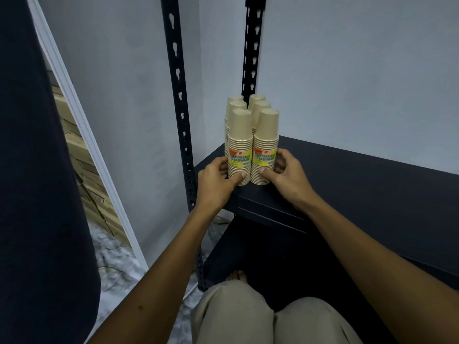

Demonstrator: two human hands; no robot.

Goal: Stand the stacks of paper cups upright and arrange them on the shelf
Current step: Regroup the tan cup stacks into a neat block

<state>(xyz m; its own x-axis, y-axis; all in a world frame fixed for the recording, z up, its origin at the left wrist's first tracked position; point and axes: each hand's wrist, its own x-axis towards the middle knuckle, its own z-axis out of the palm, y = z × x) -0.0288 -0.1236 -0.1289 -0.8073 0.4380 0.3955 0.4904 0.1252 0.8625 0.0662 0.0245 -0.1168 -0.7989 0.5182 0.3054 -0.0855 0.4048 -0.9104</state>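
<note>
Black metal shelf point(347, 184) holds six upright paper-cup stacks point(250, 135) at its left back corner, 2 rows; left hand point(218, 177) grips front-left stack point(239, 155), right hand point(289, 175) front-right stack point(265, 150); step probably final aligning; next: let go w/o tipping.

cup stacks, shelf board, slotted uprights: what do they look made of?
Cup stacks: matte tan paper, ribbed by nested rims; the glossy label band hints at a clear wrap.
Shelf board: flat matte black, probably painted metal or laminate; unclear.
Slotted uprights: dark painted metal by their punched keyhole slots.
</note>
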